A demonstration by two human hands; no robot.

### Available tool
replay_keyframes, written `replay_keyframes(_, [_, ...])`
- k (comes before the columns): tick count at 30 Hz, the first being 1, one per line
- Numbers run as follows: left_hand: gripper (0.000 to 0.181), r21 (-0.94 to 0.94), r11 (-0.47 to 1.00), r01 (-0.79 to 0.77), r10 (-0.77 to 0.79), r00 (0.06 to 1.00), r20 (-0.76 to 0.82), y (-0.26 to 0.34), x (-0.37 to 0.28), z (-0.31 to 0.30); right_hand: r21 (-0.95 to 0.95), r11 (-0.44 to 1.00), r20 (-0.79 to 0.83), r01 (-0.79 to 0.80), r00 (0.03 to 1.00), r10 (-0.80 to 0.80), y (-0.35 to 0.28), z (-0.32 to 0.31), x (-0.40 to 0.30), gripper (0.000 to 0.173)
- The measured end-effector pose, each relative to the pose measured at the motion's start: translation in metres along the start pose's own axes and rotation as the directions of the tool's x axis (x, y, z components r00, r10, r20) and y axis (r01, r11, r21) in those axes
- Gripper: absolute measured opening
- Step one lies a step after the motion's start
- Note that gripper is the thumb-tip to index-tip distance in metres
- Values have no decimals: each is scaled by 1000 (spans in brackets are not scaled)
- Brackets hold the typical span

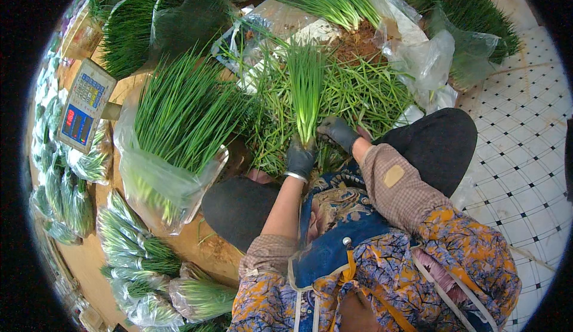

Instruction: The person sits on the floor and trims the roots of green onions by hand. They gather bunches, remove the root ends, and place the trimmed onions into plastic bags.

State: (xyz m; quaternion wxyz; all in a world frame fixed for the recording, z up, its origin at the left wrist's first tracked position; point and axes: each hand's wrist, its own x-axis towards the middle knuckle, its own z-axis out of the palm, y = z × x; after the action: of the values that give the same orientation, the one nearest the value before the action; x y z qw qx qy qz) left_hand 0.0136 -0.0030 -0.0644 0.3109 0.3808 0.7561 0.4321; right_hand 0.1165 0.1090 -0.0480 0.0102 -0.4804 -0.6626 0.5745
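Note:
My left hand (300,158), in a dark glove, grips the root end of a bunch of green onions (306,90) that stands upright with its leaves pointing away from me. Close to the right of the white stem ends is my right hand (339,131), also gloved, its fingers curled; whether it holds anything is hidden. Beneath both hands spreads a heap of loose green trimmings (367,95). To the left, a clear plastic bag (156,175) holds a large bundle of long green onions (183,112). Another loose pile of green onions (340,5) lies beyond the heap, beside reddish soil (358,48).
A digital scale display (87,106) stands at the left. Several plastic-bagged bunches (130,238) lie on the tan floor at the lower left. A plastic basket (81,36) is at the upper left. Crumpled clear plastic (425,59) and more greens (479,19) lie upper right, near white patterned flooring (515,153).

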Motion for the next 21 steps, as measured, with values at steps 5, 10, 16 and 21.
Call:
replay_keyframes(5, [38, 202, 979, -20, 16, 1000, 21, -1, -2, 0, -46, 997, -42, -61, 997, 59, -19, 3, 6, 29])
replay_keyframes(10, [34, -71, 997, -2, -1, 1000, -31, 10, 0, 2, 2, 998, -70, -60, 996, 60, 11, 6, 19, 24])
replay_keyframes(16, [30, -398, 911, 107, -75, 993, 94, -6, 5, 6, 130, 981, -222, 143, 969, -111, -17, 16, 6, 21])
replay_keyframes(21, [31, -660, 731, 176, -132, 984, 116, 15, 0, -3, -392, 903, -565, 177, 728, -388, -21, 5, 13, 21])
